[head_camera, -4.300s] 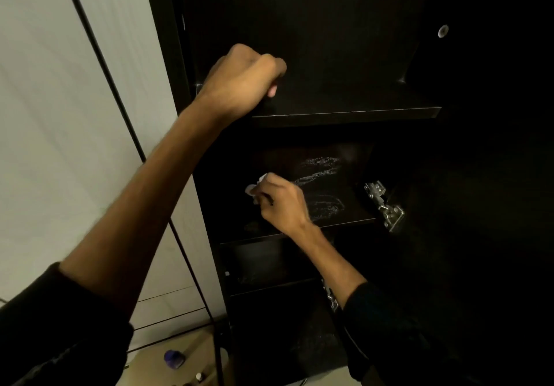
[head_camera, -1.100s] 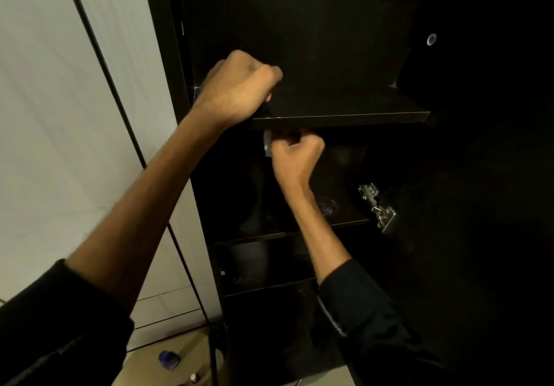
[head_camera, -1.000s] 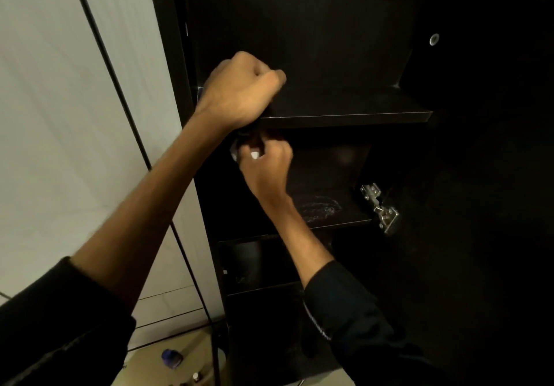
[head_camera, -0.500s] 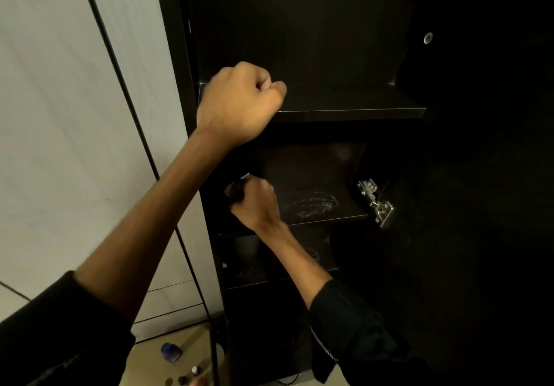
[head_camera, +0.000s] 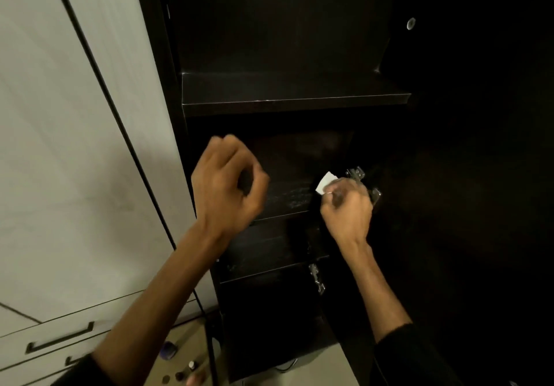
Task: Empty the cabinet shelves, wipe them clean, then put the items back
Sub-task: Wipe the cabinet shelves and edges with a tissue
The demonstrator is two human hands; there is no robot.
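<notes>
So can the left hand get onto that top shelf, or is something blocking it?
Probably yes. The left hand hangs loosely curled, holding nothing, just below the top shelf, whose front edge shows bare. The right hand with the white wipe is off to the side.

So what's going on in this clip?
A person is wiping out a dark cabinet. The right hand grips a small white wipe at the right end of the middle shelf, beside a metal hinge. The left hand hovers loosely curled, holding nothing. The shelves in view are bare.
</notes>
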